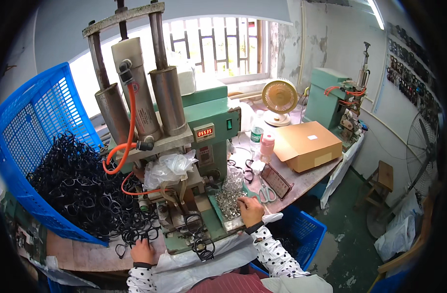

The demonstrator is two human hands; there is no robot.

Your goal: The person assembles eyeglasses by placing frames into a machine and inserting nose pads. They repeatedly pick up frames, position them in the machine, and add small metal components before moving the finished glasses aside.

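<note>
At the near edge of a heap of black eyeglass frames (82, 180), my left hand (143, 253) has its fingers curled against one of the frames. My right hand (252, 212) reaches into a tray of small shiny metal parts (228, 201), thumb and fingers pinched together; the single piece between them is too small to make out. Between my hands stands a green press (204, 110) with metal cylinders and an orange air hose. Black eyeglass frames (203, 248) hang at its front edge, below the working head. A clear plastic bag (170, 168) is draped over that head.
A tilted blue crate (52, 112) holds the heap at left. Scissors (268, 194), a propped phone (276, 179), bottles, a small fan (279, 100) and a cardboard box (309, 146) occupy the right of the table. Another blue crate (306, 234) sits below. Farther right is a wooden stool (379, 178).
</note>
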